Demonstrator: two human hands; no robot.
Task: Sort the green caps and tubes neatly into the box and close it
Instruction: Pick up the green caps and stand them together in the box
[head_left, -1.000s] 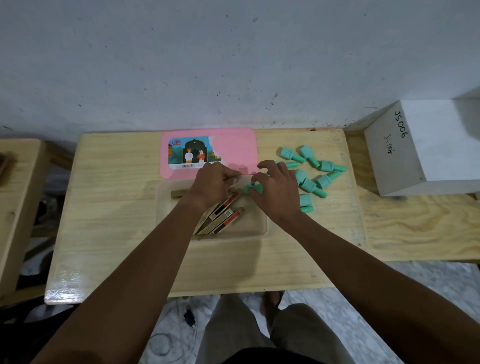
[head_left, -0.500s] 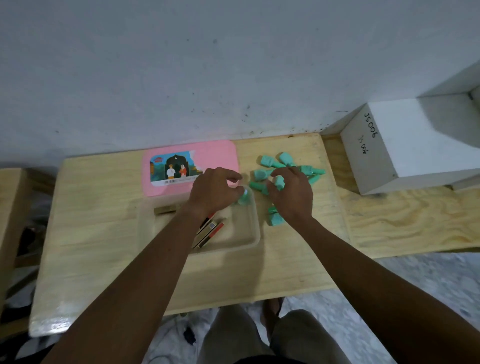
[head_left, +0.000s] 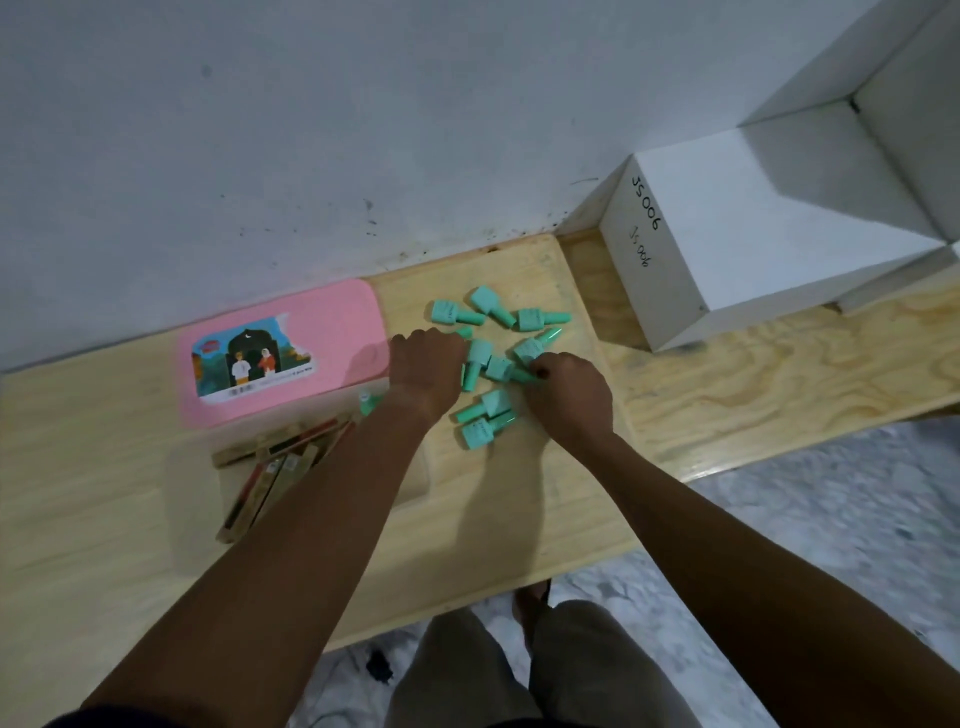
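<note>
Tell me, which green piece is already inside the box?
The lone green piece beside the pink lid, close by the left hand; the other green pieces lie scattered on the table.

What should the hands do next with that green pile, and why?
Probably each picks up a piece and carries it to the clear box. The left hand and right hand are at the green pile, loose on the table; only one green piece shows in the box, and the pink lid is off.

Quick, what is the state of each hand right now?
Left hand: fingers curled under and hidden, so a grip cannot be told.
Right hand: pinches a green piece.
</note>
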